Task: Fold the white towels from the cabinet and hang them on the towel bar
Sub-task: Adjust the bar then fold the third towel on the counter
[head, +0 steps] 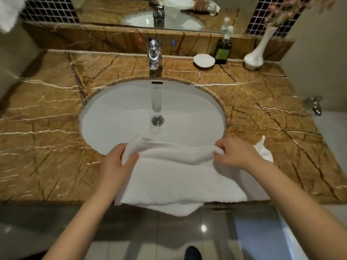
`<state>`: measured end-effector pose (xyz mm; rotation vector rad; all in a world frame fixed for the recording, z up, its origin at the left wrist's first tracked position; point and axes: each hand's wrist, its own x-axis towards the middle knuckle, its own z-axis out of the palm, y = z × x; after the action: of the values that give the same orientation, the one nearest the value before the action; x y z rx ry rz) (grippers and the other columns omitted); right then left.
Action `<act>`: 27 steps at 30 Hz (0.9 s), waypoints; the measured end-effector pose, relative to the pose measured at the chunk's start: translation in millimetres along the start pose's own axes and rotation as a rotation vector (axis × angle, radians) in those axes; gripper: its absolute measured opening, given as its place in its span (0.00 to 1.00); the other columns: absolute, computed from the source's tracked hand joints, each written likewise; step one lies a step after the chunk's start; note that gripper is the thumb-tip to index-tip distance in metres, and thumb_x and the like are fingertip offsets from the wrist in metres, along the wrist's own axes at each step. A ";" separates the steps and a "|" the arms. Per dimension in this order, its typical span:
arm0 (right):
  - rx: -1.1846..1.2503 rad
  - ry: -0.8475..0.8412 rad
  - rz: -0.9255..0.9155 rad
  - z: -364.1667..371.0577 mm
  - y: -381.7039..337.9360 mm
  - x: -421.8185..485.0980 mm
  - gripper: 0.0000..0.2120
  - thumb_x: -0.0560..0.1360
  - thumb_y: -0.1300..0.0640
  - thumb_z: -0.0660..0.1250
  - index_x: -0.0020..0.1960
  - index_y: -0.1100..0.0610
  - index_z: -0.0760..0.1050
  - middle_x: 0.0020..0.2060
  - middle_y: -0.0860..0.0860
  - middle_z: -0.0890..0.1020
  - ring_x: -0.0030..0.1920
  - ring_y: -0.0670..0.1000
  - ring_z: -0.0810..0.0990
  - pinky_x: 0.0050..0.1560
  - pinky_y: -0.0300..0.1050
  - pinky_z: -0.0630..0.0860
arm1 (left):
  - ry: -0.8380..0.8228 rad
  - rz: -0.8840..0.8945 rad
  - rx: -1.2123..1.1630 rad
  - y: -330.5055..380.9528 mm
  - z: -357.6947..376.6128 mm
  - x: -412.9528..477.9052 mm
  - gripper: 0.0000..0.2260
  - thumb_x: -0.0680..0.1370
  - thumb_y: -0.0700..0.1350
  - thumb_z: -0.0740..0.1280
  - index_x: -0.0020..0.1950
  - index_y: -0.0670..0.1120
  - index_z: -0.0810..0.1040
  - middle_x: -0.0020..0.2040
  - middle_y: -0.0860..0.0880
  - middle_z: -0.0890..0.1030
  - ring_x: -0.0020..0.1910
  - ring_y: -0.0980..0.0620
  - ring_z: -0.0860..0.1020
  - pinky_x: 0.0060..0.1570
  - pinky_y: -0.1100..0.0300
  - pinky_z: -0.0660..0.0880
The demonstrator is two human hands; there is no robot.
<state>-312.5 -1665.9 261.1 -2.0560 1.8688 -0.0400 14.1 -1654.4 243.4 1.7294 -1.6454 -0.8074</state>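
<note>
Head view, looking down. Towel [178, 177] spread across the front of the counter [47, 137], far edge folded back toward the body into a thick roll over the near rim of the sink [116, 113], near edge hanging off the counter front in two layers. Left hand [114, 162] at the left end of that roll, thumb on top and fingers curled under, gripping the cloth. Right hand [236, 152] at the right end, fingers bent, pinching a bunched bit of towel between thumb and fingertips. One loose corner sticking up just behind the right wrist. Both forearms bare, reaching in from below.

Behind the sink, upright at the middle: faucet [155, 53]; in the bowl, drain [157, 120]. Along the back ledge to the right, side by side: white dish [204, 61], dark pump bottle [222, 51], white vase [257, 55] with pinkish flowers. Above, mirror [112, 8] reflecting hands and towel. Top left corner, blurred: more white cloth [9, 12], support out of view. Far right, near the counter's end: small metal tap [315, 106]. Bottom edge, on grey floor tiles: dark shoe [193, 253].
</note>
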 end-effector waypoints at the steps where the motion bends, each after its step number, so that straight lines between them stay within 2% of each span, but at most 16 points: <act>1: -0.032 0.010 -0.007 1.1 2.1 -1.3 0.10 0.68 0.52 0.66 0.30 0.52 0.68 0.29 0.48 0.74 0.32 0.51 0.72 0.28 0.44 0.60 | 0.006 0.004 0.044 -0.1 -0.2 -1.7 0.09 0.76 0.49 0.67 0.55 0.51 0.76 0.46 0.59 0.78 0.44 0.57 0.76 0.36 0.65 0.66; 3: -0.069 0.021 -0.037 0.1 8.2 -2.9 0.10 0.68 0.48 0.66 0.33 0.50 0.69 0.31 0.47 0.75 0.34 0.51 0.73 0.29 0.44 0.61 | 0.026 -0.019 0.178 2.6 0.8 -5.0 0.19 0.75 0.51 0.69 0.64 0.53 0.71 0.52 0.58 0.77 0.48 0.55 0.76 0.38 0.62 0.69; 5: -0.099 0.025 -0.066 -5.3 16.5 -4.5 0.13 0.69 0.42 0.66 0.32 0.47 0.66 0.29 0.44 0.73 0.33 0.49 0.72 0.32 0.44 0.62 | 0.058 0.015 0.389 13.8 2.5 -6.6 0.31 0.73 0.48 0.72 0.72 0.52 0.62 0.61 0.51 0.75 0.59 0.48 0.73 0.50 0.52 0.74; 7: -0.194 0.003 -0.057 -14.9 27.5 -5.0 0.17 0.68 0.37 0.65 0.33 0.46 0.63 0.30 0.42 0.71 0.35 0.49 0.71 0.37 0.45 0.64 | 0.096 0.152 0.513 32.2 7.1 -7.9 0.35 0.72 0.41 0.72 0.75 0.50 0.60 0.67 0.45 0.71 0.65 0.44 0.68 0.60 0.47 0.69; 9: -0.268 -0.057 -0.025 -26.6 39.7 -5.2 0.16 0.68 0.38 0.66 0.34 0.47 0.65 0.33 0.42 0.73 0.38 0.49 0.72 0.43 0.47 0.65 | 0.089 0.251 0.480 56.4 20.3 -14.4 0.30 0.73 0.39 0.70 0.73 0.50 0.64 0.67 0.45 0.71 0.65 0.44 0.69 0.60 0.49 0.70; 12: -0.201 -0.110 -0.001 -40.5 50.8 -8.5 0.07 0.68 0.49 0.67 0.36 0.49 0.71 0.34 0.43 0.76 0.39 0.48 0.75 0.44 0.46 0.64 | -0.095 0.241 0.142 95.7 54.0 -31.6 0.20 0.74 0.44 0.68 0.66 0.55 0.72 0.59 0.55 0.75 0.56 0.55 0.75 0.49 0.64 0.69; 14: -0.159 -0.066 -0.012 -45.8 55.8 -9.8 0.05 0.67 0.53 0.68 0.36 0.49 0.72 0.32 0.43 0.76 0.37 0.45 0.74 0.50 0.48 0.65 | -0.166 0.284 0.040 112.2 76.7 -31.8 0.18 0.74 0.46 0.67 0.63 0.57 0.73 0.57 0.58 0.76 0.54 0.58 0.75 0.48 0.66 0.68; 15: -0.171 -0.035 -0.020 -47.0 57.5 -9.8 0.06 0.67 0.53 0.68 0.36 0.48 0.71 0.32 0.42 0.76 0.37 0.44 0.73 0.52 0.50 0.64 | -0.171 0.352 0.084 117.0 86.5 -25.3 0.17 0.74 0.47 0.67 0.63 0.55 0.74 0.57 0.57 0.76 0.56 0.56 0.74 0.50 0.63 0.70; 17: -0.231 -0.004 -0.018 -45.3 61.4 -10.5 0.07 0.67 0.51 0.69 0.38 0.47 0.70 0.34 0.41 0.75 0.39 0.45 0.73 0.50 0.50 0.63 | -0.202 0.443 0.255 120.5 101.7 -5.5 0.18 0.75 0.48 0.66 0.65 0.53 0.73 0.59 0.53 0.77 0.59 0.50 0.74 0.53 0.56 0.71; 20: -0.263 -0.074 0.025 -31.7 65.4 -13.9 0.08 0.68 0.50 0.70 0.43 0.47 0.71 0.37 0.41 0.76 0.43 0.47 0.75 0.54 0.52 0.66 | -0.424 0.343 0.595 115.9 114.5 21.6 0.23 0.75 0.55 0.66 0.68 0.53 0.68 0.60 0.50 0.76 0.59 0.46 0.73 0.53 0.54 0.68; 21: -0.228 -0.097 0.042 -28.2 66.2 -15.0 0.09 0.69 0.50 0.70 0.42 0.48 0.71 0.36 0.41 0.75 0.43 0.47 0.75 0.53 0.51 0.69 | -0.473 0.331 0.678 113.3 117.9 26.3 0.22 0.75 0.56 0.66 0.67 0.53 0.69 0.58 0.49 0.77 0.57 0.46 0.74 0.50 0.55 0.67; 23: -0.182 -0.104 0.058 -24.9 67.3 -15.0 0.11 0.68 0.51 0.71 0.37 0.48 0.68 0.34 0.41 0.73 0.38 0.45 0.73 0.44 0.46 0.71 | -0.476 0.353 0.723 113.0 120.9 30.2 0.19 0.74 0.57 0.66 0.63 0.53 0.71 0.55 0.50 0.78 0.55 0.46 0.75 0.46 0.55 0.66; 25: -0.186 -0.108 0.076 -26.8 65.4 -15.1 0.13 0.68 0.52 0.70 0.32 0.48 0.66 0.31 0.42 0.72 0.33 0.42 0.69 0.34 0.41 0.67 | -0.352 0.427 0.730 118.2 122.3 26.6 0.20 0.72 0.52 0.70 0.63 0.52 0.72 0.55 0.49 0.76 0.54 0.46 0.73 0.46 0.55 0.65; 27: -0.107 -0.151 0.134 -32.7 63.6 -12.9 0.09 0.65 0.55 0.69 0.31 0.51 0.69 0.29 0.45 0.74 0.31 0.44 0.71 0.28 0.39 0.63 | -0.164 0.515 0.658 128.7 128.5 10.6 0.19 0.68 0.43 0.72 0.59 0.49 0.75 0.52 0.48 0.75 0.50 0.44 0.73 0.40 0.54 0.66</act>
<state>-383.5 -1665.2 276.6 -1.9365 1.9459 0.2471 -166.1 -1672.7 262.9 1.5202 -2.5210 -0.1631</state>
